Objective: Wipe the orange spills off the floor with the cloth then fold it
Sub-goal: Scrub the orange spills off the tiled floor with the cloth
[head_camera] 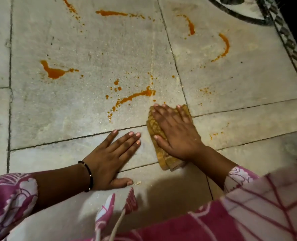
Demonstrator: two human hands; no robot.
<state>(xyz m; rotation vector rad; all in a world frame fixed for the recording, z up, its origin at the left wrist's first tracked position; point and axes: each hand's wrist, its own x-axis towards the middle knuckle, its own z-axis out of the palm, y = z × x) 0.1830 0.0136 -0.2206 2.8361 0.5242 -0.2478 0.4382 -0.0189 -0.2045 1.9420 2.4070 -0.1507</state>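
A folded yellow-brown cloth [163,159] lies on the grey stone floor [92,49]. My right hand [174,131] presses flat on top of it with fingers spread. Just left of the cloth, my left hand [113,153] rests palm down on the bare floor, holding nothing. Orange spills mark the floor ahead: a curved streak [135,97] just beyond the cloth, a blot [54,71] at the left, a line [113,13] at the top, and two arcs [190,25] [225,47] at the right.
Dark grout lines [10,66] divide the floor slabs. A patterned black-and-white border [290,46] runs along the right edge, with a dark curved band [234,14] at the top right. My pink patterned clothing [248,214] fills the bottom of the view.
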